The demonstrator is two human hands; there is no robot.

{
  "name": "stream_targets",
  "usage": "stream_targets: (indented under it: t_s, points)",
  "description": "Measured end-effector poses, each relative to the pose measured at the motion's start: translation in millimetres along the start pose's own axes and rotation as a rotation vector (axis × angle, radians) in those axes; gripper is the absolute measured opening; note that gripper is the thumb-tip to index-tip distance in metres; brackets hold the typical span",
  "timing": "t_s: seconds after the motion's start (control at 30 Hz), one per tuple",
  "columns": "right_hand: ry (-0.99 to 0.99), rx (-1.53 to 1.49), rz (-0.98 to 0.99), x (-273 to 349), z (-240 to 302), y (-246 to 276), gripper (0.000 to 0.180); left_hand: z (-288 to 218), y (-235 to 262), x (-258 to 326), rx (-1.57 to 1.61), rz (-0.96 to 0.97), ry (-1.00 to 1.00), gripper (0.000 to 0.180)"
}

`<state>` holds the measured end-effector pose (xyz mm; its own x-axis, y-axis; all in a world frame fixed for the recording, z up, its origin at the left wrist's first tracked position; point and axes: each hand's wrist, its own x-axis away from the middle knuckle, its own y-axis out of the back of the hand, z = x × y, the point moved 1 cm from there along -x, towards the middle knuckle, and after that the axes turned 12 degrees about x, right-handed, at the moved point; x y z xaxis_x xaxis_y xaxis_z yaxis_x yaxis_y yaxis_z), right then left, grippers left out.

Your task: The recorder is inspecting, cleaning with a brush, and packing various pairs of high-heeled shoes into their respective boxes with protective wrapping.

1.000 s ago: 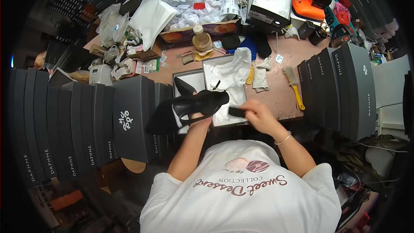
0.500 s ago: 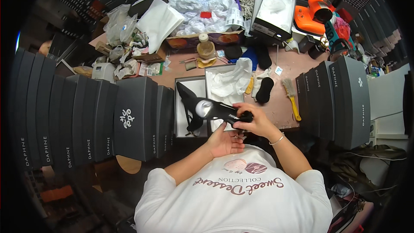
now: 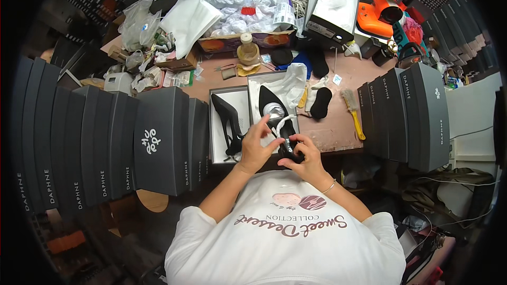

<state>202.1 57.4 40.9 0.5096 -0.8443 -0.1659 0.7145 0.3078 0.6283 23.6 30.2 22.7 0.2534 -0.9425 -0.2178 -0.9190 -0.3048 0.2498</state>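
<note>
Black shoe [image 3: 268, 96] over white tissue [image 3: 296, 76] in the open box [image 3: 259, 75], toe pointing away; heel end within the curled right hand [image 3: 307, 157], apparently for steadiness; left hand [image 3: 255, 146] half open alongside, grip unclear; second shoe [image 3: 227, 113] apart, perhaps against scuffing.

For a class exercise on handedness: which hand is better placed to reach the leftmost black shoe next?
Probably the left hand: it is nearer the leftmost black shoe, while the right hand is farther, at the heel end of the other shoe.
</note>
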Motion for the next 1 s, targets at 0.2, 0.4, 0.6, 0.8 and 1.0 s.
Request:
stream_targets:
  t_s: [0.2, 0.4, 0.6, 0.8, 1.0]
  points:
    - [0.095, -0.017, 0.102, 6, 11, -3, 0.050, 45, -25, 22, 1.108, -0.141, 0.804, 0.069]
    - [-0.144, -0.243, 0.047, -12, -15, 14, 0.059, 29, -13, 23, 1.348, 0.016, 1.000, 0.045]
    - [-0.362, -0.336, 0.158, -23, -65, -31, 0.021, 16, -10, 22, 1.286, 0.075, 0.920, 0.046]
    - [-0.044, 0.128, 0.221, -24, -1, -15, 0.025, 22, -23, 27, 1.058, -0.176, 0.771, 0.067]
    - [-0.025, 0.046, 0.575, -2, -7, -2, 0.107, 13, -42, 34, 1.108, -0.270, 0.685, 0.077]
